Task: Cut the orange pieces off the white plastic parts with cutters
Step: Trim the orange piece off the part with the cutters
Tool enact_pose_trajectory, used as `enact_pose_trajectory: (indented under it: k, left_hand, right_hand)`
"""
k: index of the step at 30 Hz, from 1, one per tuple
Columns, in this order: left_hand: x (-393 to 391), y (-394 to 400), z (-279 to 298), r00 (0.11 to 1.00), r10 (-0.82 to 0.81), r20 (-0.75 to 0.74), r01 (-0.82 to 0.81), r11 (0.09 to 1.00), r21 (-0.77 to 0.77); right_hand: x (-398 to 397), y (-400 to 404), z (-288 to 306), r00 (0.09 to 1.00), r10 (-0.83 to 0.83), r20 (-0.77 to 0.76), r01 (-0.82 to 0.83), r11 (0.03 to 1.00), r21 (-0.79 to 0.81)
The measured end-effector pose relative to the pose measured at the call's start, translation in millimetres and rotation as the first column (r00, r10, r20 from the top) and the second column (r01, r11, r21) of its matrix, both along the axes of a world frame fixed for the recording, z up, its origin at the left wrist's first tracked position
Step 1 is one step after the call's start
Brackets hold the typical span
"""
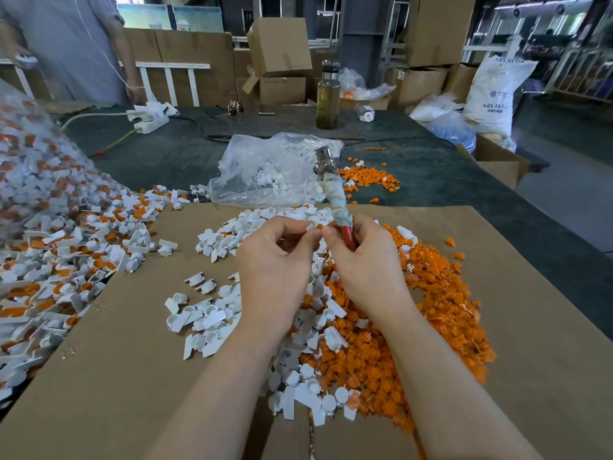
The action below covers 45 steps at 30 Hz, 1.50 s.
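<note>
Orange offcuts (414,313) lie heaped on the cardboard-covered surface (132,360) to our right, with cut white parts (205,317) piled centre-left. A much larger mound of uncut white-and-orange parts (59,240) sits at far left.

We hold both hands together above the piles. The left hand (275,263) has its fingers curled, pinching a small white part (315,225) between thumb and fingertips. The piece is mostly hidden, so we cannot tell whether orange is attached. The right hand (361,260) is closed round the cutters (335,197), gripping the red handle low down. The cloth-wrapped shank and metal head point up and away from us, not at the part.

Handling judgement: the parts look like light, rigid moulded plastic, smooth and small enough to slip or flick away when snipped. Best hold is a firm pinch on the flat white tab, leaving the orange end exposed. The cutters appear to need turning head-down before any cut.

Behind the piles lies a clear plastic bag (265,171) of white parts.
</note>
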<state>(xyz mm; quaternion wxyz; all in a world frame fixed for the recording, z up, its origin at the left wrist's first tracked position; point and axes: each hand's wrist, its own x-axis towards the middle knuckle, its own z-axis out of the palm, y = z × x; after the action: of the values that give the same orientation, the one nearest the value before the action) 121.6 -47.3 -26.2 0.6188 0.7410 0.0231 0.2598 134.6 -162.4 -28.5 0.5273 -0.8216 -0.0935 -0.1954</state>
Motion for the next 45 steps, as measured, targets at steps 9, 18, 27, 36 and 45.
enact_pose_trajectory:
  k: [9,18,27,36,45]
  left_hand:
    - [4.1,6.3,-1.0,0.999,-0.029,-0.024,0.026,0.995,-0.097]
    - [10.4,31.9,6.1,0.989,-0.146,0.03,0.139,0.824,-0.55]
    - [11.2,34.1,5.9,0.987,-0.154,0.036,0.15,0.835,-0.529]
    - [11.2,34.0,5.5,0.99,-0.139,0.038,0.136,0.817,-0.561]
    - [13.7,38.9,4.3,0.985,-0.167,-0.028,0.119,0.802,-0.585]
  right_hand:
    - [-2.1,-4.1,4.0,0.991,0.105,-0.078,-0.105,0.994,0.007]
    - [-3.1,-24.4,6.5,0.894,0.283,-0.347,-0.346,0.929,-0.133]
    - [-3.7,-23.1,7.5,0.881,0.297,-0.368,-0.396,0.889,-0.23]
    - [-6.1,-14.1,7.6,0.937,0.218,-0.271,-0.308,0.884,-0.353]
    - [-3.4,-10.8,3.4,0.95,0.176,-0.257,-0.271,0.873,-0.406]
